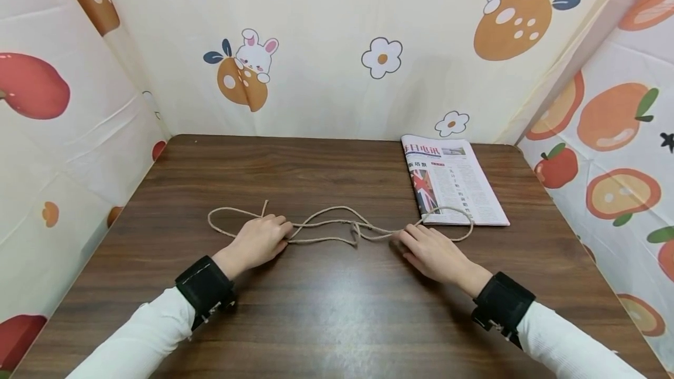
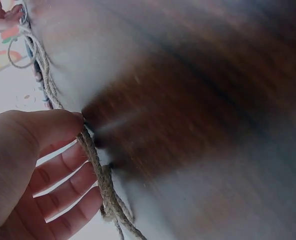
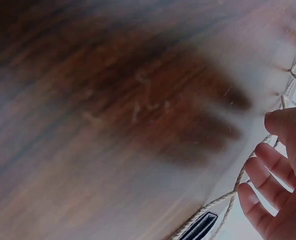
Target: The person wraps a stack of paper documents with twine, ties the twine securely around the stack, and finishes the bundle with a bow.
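Observation:
A thin beige rope (image 1: 321, 241) lies across the wooden table in loose, crossing strands, with a loop beyond each hand and a small kink near the middle. My left hand (image 1: 259, 238) pinches the rope by the left loop; in the left wrist view, the thumb and forefinger meet on the twisted strands (image 2: 103, 185) while the other fingers spread behind. At the right loop, my right hand (image 1: 433, 252) holds the strands near its thumb tip. The right wrist view shows its other fingers loosely bent beside the rope (image 3: 240, 176); the thumb hides the forefinger. A short rope end sticks up past the left hand.
A folded newspaper (image 1: 463, 180) lies at the back right of the brown table (image 1: 295, 320), and the right loop overlaps its near edge. Printed cloth walls (image 1: 326, 98) with rabbits and fruit enclose the table at the back and sides. Black bands (image 1: 206, 288) wrap both wrists.

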The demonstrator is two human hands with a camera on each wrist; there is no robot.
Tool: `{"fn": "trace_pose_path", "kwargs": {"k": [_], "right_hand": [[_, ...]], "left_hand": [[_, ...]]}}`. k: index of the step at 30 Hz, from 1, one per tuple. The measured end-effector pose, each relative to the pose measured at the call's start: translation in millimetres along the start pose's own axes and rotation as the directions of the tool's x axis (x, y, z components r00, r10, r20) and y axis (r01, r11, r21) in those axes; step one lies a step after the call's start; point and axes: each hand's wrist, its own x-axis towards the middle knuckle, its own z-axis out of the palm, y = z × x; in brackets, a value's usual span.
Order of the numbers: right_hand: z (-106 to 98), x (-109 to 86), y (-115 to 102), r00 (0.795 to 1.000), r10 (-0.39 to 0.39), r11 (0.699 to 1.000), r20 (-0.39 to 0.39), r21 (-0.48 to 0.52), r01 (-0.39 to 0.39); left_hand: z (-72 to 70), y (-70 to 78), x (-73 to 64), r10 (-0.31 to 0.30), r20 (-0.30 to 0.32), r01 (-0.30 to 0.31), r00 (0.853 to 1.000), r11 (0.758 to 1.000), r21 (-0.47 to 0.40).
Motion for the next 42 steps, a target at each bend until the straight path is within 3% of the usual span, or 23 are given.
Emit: {"fn": "trace_pose_path", "kwargs": {"k": [8, 20, 29, 36, 42], "right_hand": [[3, 2.1, 0, 1.000, 0.008, 1.000, -0.024, 0.004, -0.008], [6, 3.4, -2, 0.999, -0.016, 1.000, -0.040, -0.018, 0.015], [3, 14.5, -2, 0.999, -0.011, 1.000, -0.053, -0.025, 0.010], [8, 5.6, -3, 0.999, -0.036, 0.999, -0.019, -0.019, 0.036], [5, -8.7, 3, 0.999, -0.023, 1.000, -0.041, 0.003, 0.023]], "left_hand": [[-0.5, -0.2, -2.0, 0.003, -0.011, -0.003, 1.000, 1.000, 0.006], [-2.5, -1.4, -4.0, 0.017, 0.036, -0.017, 0.999, 1.000, 0.002], [-2.6, 0.1, -4.5, 0.013, 0.015, -0.013, 1.000, 1.000, 0.000], [-5.6, -3.9, -7.7, -0.001, 0.019, 0.001, 1.000, 1.000, -0.007], [-6.7, -15.4, -16.8, -0.040, 0.025, 0.040, 0.999, 0.999, -0.009]]}}
